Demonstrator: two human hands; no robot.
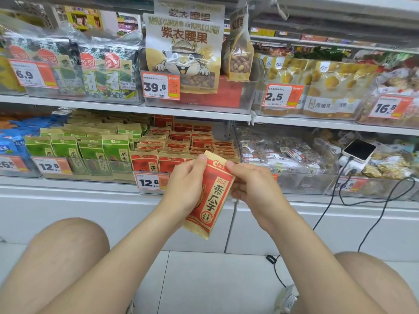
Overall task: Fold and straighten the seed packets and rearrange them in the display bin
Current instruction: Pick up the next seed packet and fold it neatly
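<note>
At frame centre, a red seed packet point(209, 196) is pinched at its top corners by the left hand point(184, 184) and right hand point(254, 189), before the display bin point(154, 175); judged light, crinkly, easily creased

- the left hand point(186, 184) is showing bare, with no ring, glove or band on it, and its thumbnail is looking short and plain.
- the right hand point(251, 189) is showing bare too, with no ring and no watch at the wrist.
- both forearms point(140, 252) are running uncovered from the near edge up to the hands; no sleeve is reaching into view.
- two bare knees are rising at the near left point(68, 250) and near right point(371, 279), with no trouser cloth covering them.
- a small strip of pale fabric point(129, 308) is peeking out at the near edge by the left thigh; what garment it belongs to is not telling clearly.
</note>
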